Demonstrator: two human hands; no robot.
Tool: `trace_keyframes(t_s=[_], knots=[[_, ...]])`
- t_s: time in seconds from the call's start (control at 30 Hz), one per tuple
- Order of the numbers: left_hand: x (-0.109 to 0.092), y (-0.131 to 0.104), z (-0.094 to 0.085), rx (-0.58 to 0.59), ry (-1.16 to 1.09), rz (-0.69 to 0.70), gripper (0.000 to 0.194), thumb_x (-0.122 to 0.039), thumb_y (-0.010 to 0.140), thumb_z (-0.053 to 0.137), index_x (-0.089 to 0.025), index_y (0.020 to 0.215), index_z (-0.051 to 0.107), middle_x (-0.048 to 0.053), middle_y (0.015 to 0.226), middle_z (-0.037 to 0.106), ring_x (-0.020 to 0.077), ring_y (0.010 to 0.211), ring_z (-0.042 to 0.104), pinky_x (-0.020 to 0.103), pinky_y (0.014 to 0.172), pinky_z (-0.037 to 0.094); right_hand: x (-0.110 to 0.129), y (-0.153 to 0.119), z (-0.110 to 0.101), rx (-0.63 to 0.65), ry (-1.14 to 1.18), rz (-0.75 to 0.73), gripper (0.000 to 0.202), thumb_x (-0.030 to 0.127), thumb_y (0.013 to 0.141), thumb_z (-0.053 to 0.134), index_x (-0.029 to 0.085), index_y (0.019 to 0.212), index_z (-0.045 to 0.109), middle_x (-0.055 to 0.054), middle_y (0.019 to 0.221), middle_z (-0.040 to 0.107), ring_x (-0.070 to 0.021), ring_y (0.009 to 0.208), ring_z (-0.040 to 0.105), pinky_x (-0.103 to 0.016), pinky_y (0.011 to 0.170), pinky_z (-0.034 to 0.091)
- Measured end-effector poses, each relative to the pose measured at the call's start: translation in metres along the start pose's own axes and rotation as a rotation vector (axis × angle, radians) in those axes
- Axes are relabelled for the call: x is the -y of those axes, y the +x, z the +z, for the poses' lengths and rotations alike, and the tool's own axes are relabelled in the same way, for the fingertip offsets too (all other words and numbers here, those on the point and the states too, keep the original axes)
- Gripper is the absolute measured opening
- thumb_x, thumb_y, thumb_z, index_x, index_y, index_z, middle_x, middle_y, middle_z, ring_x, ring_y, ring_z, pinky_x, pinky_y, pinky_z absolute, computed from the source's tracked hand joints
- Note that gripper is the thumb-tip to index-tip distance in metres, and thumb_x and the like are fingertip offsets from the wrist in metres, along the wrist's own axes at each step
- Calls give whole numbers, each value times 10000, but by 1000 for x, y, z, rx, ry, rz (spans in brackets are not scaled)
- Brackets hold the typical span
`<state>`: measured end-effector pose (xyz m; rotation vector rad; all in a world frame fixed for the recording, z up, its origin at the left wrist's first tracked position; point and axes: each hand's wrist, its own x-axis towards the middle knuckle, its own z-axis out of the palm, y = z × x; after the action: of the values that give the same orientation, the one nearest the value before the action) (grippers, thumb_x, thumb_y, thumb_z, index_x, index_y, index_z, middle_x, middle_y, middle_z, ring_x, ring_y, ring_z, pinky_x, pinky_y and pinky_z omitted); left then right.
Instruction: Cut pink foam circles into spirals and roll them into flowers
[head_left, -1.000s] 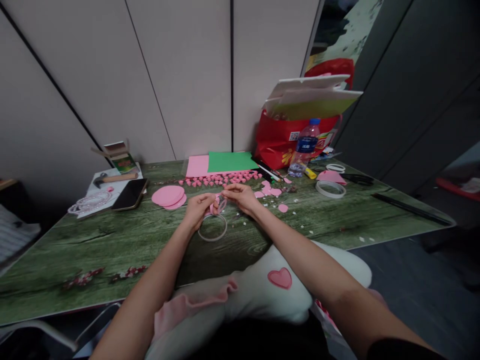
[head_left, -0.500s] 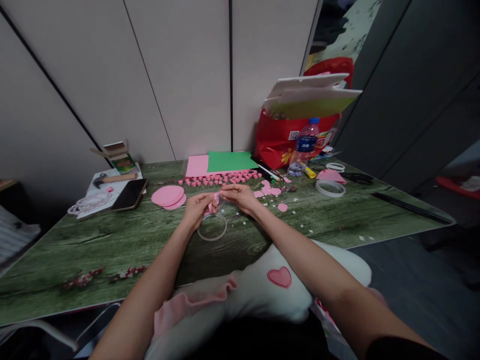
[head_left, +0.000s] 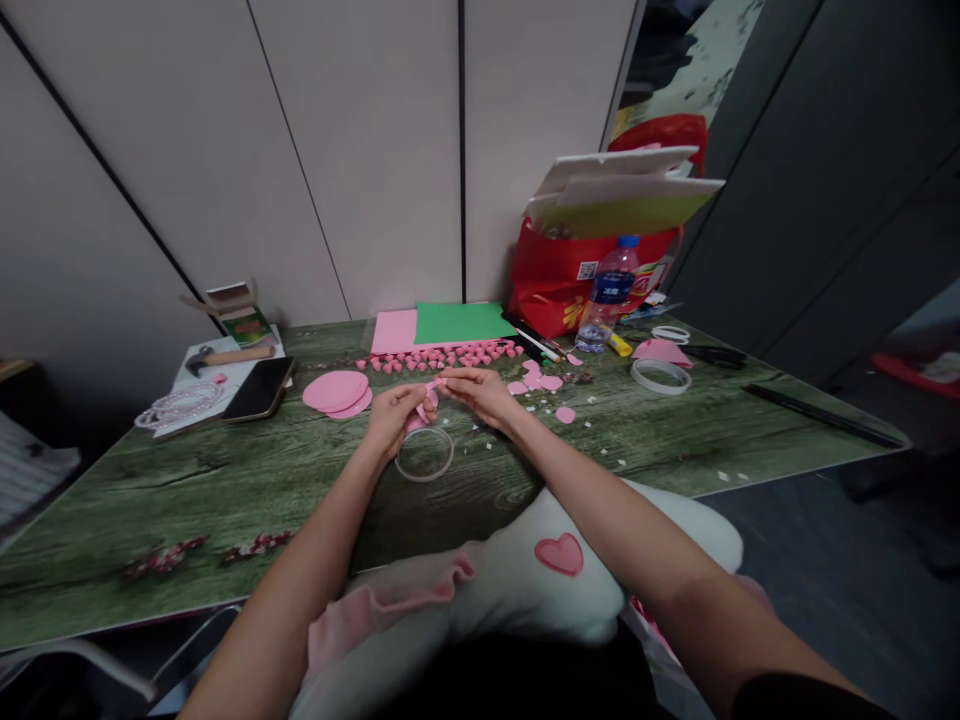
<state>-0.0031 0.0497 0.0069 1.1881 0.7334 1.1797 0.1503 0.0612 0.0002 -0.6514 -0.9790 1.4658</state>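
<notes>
My left hand (head_left: 394,415) pinches a small pink paper piece (head_left: 431,400) above the middle of the green wood-patterned table (head_left: 187,480). The fingertips of my right hand (head_left: 484,392) are closed on the same piece from the right. Just below my left hand lies a roll of clear tape (head_left: 424,455). Behind both hands runs a band of many small folded pink pieces (head_left: 450,356). Pink paper circles (head_left: 335,391) are stacked to the left, and smaller pink discs (head_left: 550,383) lie to the right.
At the left are a phone (head_left: 259,388), a hammer (head_left: 232,356) and a bead string (head_left: 180,402). Green paper (head_left: 465,322) lies at the back. A bottle (head_left: 609,290) stands before a red bag (head_left: 547,285); another tape roll (head_left: 660,376) and black scissors (head_left: 716,356) are at right.
The fingers of both hands have shifted very slightly around the pink paper. Nothing else has visibly moved.
</notes>
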Motion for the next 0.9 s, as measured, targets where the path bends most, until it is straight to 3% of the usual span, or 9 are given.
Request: trace_keyframes(t_s=[0.53, 0.9], knots=[[1, 0, 0, -5, 24, 39, 243, -261, 628, 635, -80, 790, 622, 26, 553, 595, 105, 508, 542, 252, 577, 437, -4, 1, -3, -32, -88, -33, 263, 236, 433, 747, 142, 638, 612, 25, 605, 611, -74, 557, 553, -254, 655, 463], [-2, 0, 4, -56, 7, 35, 244, -260, 587, 663, -96, 766, 641, 32, 593, 620, 111, 545, 554, 252, 605, 443, 0, -1, 0, -4, -7, -16, 235, 220, 470, 739, 142, 671, 646, -2, 680, 639, -92, 621, 584, -284, 755, 456]])
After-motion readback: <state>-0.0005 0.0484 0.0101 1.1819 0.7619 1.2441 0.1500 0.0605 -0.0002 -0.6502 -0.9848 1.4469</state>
